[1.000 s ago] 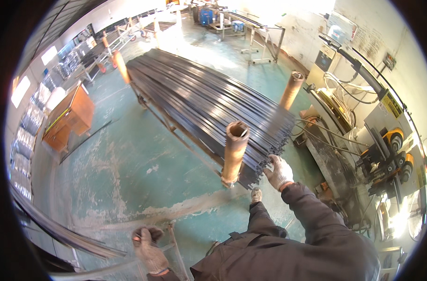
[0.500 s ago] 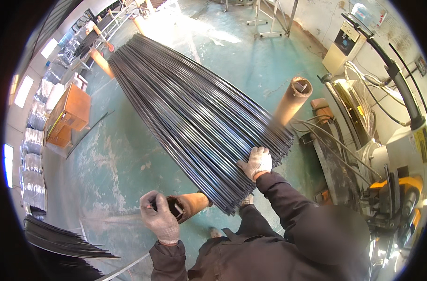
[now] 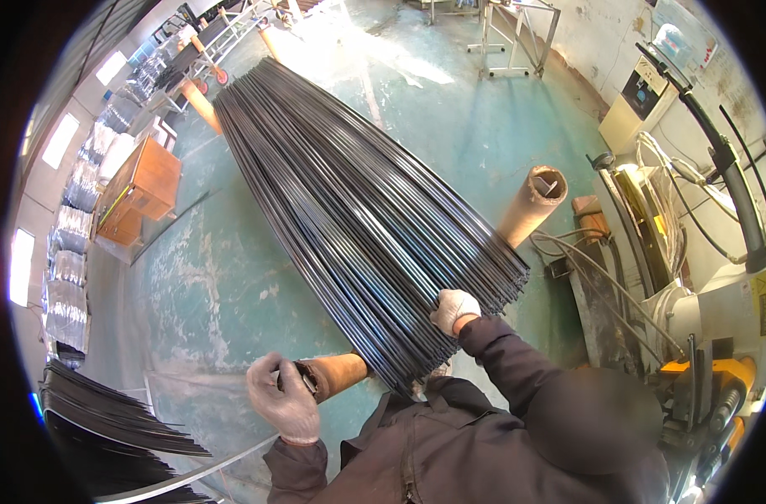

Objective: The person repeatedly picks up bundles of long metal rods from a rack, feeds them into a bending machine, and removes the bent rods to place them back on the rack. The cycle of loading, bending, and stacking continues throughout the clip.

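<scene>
A wide bundle of long black rods point(image 3: 358, 210) stretches away from me, its near ends by my body. My right hand point(image 3: 455, 312), in a pale glove, is closed over rods close to their near ends. On the left, my gloved left hand point(image 3: 284, 399) is raised beside the open top of a brown cardboard tube point(image 3: 339, 375). Its fingers are curled, and what they hold, if anything, is hidden. Another cardboard tube point(image 3: 530, 206) stands upright against the bundle's right side, with a metal piece showing inside its mouth.
At the right stands a machine with cables and a long black arm point(image 3: 709, 126). More black strips point(image 3: 114, 412) lie at lower left, beside a pale rail. A wooden cabinet point(image 3: 144, 189) stands at left, and a wheeled frame point(image 3: 517, 38) at the far side.
My right hand has shifted slightly toward me along the rods, its fingers curling in from a flatter spread. My left hand has dipped a little, fingers still bent. The view has shifted slightly.
</scene>
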`<state>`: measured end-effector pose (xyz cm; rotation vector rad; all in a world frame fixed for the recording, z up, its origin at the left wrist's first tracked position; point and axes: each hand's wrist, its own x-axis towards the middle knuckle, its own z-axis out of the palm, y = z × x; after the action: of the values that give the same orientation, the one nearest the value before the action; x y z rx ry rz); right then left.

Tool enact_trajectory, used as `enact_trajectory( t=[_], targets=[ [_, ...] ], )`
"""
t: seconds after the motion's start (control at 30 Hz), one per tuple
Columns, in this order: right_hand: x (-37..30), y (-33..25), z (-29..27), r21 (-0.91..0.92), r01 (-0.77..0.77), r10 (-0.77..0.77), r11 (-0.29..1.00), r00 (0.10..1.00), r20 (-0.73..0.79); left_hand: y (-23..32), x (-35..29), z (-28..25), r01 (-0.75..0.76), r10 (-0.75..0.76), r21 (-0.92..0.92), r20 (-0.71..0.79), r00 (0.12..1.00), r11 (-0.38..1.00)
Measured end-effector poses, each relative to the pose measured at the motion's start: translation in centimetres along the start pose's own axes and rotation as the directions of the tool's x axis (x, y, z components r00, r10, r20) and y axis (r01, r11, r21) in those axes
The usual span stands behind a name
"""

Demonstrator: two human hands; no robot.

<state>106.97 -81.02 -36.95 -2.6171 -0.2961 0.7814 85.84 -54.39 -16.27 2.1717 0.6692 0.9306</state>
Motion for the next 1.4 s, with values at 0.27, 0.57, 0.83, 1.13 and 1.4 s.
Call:
enact_trajectory(
  t=[0.27,0.57,0.83,1.13,1.4],
  targets=[
    [-0.8,0.9,-4.5,0.632,-0.183,0.029,0.753,0.969,0.246,4.9,-2.6,2.7,-0.208,0.394,-0.409,0.449,0.802,0.889],
    [-9.9,-0.1,-4.9,0.551,-0.227,0.096,0.803,0.962,0.257,-2.3,-6.7,8.0,0.649,-0.074,-0.340,0.849,0.522,0.680],
    [-42.6,6.7,1.6,0.234,-0.484,0.452,0.843,0.874,0.180,-7.9,-7.9,17.3,0.978,-0.208,-0.160,0.960,0.185,0.132],
    [-56.3,8.3,12.4,0.027,-0.731,0.682,0.682,0.622,-0.386,-0.3,-11.1,17.3,0.979,-0.204,0.037,0.976,-0.078,-0.199],
    [-70.8,25.8,17.9,0.195,-0.803,0.683,0.563,0.319,-0.657,12.6,-13.2,15.5,0.994,0.060,0.040,0.998,-0.034,-0.097]
  ],
)
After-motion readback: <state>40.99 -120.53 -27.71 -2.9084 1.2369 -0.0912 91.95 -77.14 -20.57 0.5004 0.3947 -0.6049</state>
